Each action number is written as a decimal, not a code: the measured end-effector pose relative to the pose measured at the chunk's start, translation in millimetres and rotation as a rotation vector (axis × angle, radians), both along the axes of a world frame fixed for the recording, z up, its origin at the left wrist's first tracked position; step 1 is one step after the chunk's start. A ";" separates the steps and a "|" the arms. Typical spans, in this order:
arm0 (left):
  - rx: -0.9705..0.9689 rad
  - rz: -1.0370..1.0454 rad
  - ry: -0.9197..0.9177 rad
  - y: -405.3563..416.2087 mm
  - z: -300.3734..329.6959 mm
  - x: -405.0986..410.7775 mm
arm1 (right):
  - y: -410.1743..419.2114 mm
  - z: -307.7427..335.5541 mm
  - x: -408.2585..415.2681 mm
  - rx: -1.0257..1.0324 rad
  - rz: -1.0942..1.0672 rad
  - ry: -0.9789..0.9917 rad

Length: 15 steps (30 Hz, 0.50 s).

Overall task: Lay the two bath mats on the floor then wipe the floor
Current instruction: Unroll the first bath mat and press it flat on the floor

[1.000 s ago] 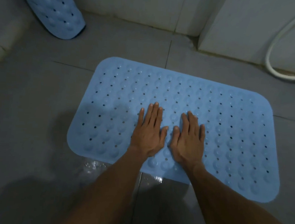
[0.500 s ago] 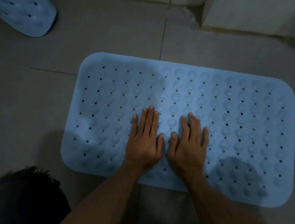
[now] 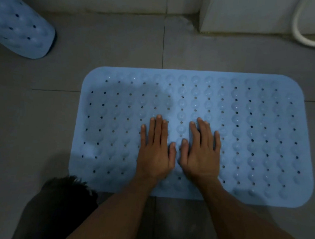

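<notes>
left hand (image 3: pixel 155 153) and right hand (image 3: pixel 200 154) are pressing flat-open, grasping nothing, on the laid blue bath mat (image 3: pixel 255 138); rolled second mat (image 3: pixel 18 27) beyond its corner is awaiting laying.

— Where was the first mat?
— The pale blue bath mat (image 3: pixel 245 137), dimpled and dotted with holes, lay flat on the grey tiled floor (image 3: pixel 105 47).
— And the other?
— The second mat (image 3: pixel 17 25) stood rolled near the floor's far left corner.

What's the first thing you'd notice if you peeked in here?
A big blue bath mat full of holes and bumps lies flat on the grey tiled floor. The left hand and right hand press flat on its middle. A second blue mat sits far left.
</notes>
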<state>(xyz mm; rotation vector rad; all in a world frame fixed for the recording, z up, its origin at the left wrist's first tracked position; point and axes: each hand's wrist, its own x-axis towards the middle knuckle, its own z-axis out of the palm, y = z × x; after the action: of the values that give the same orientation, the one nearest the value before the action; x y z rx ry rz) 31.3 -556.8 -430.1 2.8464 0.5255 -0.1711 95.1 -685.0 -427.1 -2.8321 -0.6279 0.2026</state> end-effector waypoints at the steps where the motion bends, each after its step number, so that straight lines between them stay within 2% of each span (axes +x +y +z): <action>1: 0.003 -0.003 -0.014 -0.4 -1.8 -0.3 | -0.5 -1.1 -0.3 -0.009 0.003 -0.008; 8: 0.032 -0.013 -0.090 0.8 -12.7 -5.7 | -0.7 -5.0 -3.9 0.016 -0.006 -0.040; 15: 0.054 -0.028 -0.086 2.1 -17.3 -6.1 | -2.5 -5.2 -5.4 0.018 0.015 -0.039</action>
<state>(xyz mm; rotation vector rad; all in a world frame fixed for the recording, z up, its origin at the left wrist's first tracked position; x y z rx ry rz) 25.2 -554.8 -447.5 2.8992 0.4797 -0.0401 89.7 -687.5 -432.4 -2.8212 -0.6566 0.1439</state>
